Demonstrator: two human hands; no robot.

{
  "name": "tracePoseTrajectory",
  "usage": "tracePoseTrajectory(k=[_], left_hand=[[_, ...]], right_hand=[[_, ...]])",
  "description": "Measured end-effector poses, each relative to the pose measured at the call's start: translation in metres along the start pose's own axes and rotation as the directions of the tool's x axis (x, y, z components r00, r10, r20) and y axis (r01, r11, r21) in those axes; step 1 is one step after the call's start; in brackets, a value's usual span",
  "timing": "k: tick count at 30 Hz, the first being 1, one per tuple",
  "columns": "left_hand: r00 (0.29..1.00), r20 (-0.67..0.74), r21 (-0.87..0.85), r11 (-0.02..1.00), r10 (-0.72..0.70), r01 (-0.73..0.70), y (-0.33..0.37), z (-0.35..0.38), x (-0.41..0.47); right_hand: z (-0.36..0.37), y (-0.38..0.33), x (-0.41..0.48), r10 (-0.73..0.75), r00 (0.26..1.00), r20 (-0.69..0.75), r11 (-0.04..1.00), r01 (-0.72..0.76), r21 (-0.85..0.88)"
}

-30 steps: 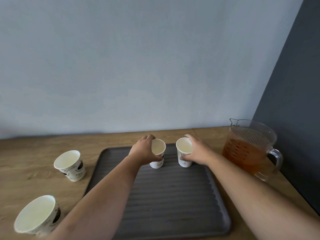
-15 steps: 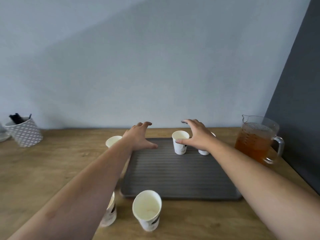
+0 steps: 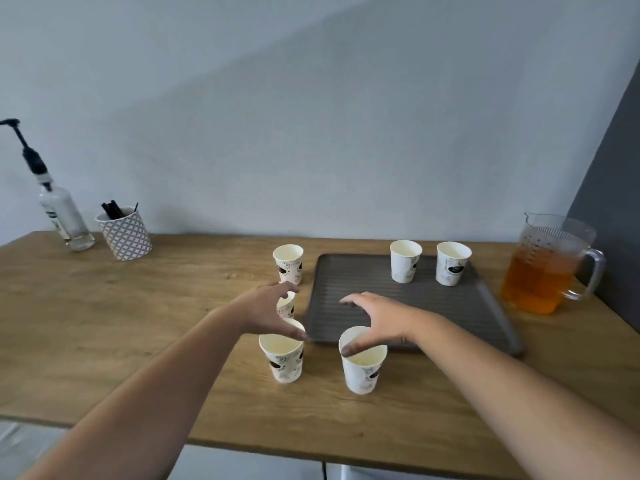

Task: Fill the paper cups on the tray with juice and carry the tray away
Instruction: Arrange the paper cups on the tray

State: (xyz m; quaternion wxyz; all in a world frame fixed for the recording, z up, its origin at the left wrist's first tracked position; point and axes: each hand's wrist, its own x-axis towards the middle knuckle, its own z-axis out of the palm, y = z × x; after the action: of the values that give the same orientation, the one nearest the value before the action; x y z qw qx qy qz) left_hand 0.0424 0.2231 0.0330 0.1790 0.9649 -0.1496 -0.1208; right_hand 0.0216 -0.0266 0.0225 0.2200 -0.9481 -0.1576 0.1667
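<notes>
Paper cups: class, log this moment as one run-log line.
tray: two cups, empty | table: four cups | left hand: open over cups | right hand: open at front cup | jug: untouched

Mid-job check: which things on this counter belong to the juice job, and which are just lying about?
Job:
tray
two cups on tray
four cups off tray
juice jug
left hand and right hand, both open

Lying about:
pump bottle
patterned pot of sticks

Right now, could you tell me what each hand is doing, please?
Left hand: open, fingers spread over the paper cup near the tray, holding nothing.
Right hand: open, reaching onto another paper cup, not gripping it.
</notes>
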Motion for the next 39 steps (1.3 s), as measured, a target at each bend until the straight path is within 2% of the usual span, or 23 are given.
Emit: tracePoseTrajectory(k=[6,11,16,19,23,27,32,39], left_hand=[[1.0,0.018,0.211,0.977,0.024,-0.028,-0.007,0.024,-0.014],[0.999,-0.021,0.124,0.992,0.038,-0.036,-0.012,0.03,-0.011],[0.99,-0.079,0.056,0.992,0.121,-0.117,0.005,0.011,0.002],[0.981,-0.128,0.037,0.989,0.144,-0.14,0.02,0.0,0.017],[0.974,-0.194,-0.047,0.991,0.117,-0.128,0.033,0.003,0.044],[0.976,-0.205,-0.056,0.995,0.067,-0.08,0.042,0.02,0.072],[0.972,-0.223,-0.087,0.991,0.079,-0.1,0.052,0.031,0.101],[0.975,-0.216,-0.12,0.989,0.06,-0.087,0.057,0.045,0.125]], right_hand=[[0.02,-0.01,-0.007,0.068,0.995,0.077,0.978,-0.051,-0.2],[0.018,-0.007,-0.005,0.06,0.996,0.062,0.981,-0.047,-0.189],[-0.016,-0.012,0.001,0.002,0.999,-0.037,0.991,-0.007,-0.137],[-0.039,-0.006,0.011,0.015,0.995,-0.102,0.993,-0.026,-0.115],[-0.06,0.014,0.033,0.029,0.979,-0.201,0.995,-0.048,-0.09],[-0.076,0.04,0.065,0.067,0.961,-0.269,0.996,-0.079,-0.034],[-0.093,0.064,0.12,0.033,0.95,-0.309,0.999,-0.043,-0.026],[-0.1,0.077,0.175,-0.003,0.958,-0.287,0.998,-0.015,-0.061]])
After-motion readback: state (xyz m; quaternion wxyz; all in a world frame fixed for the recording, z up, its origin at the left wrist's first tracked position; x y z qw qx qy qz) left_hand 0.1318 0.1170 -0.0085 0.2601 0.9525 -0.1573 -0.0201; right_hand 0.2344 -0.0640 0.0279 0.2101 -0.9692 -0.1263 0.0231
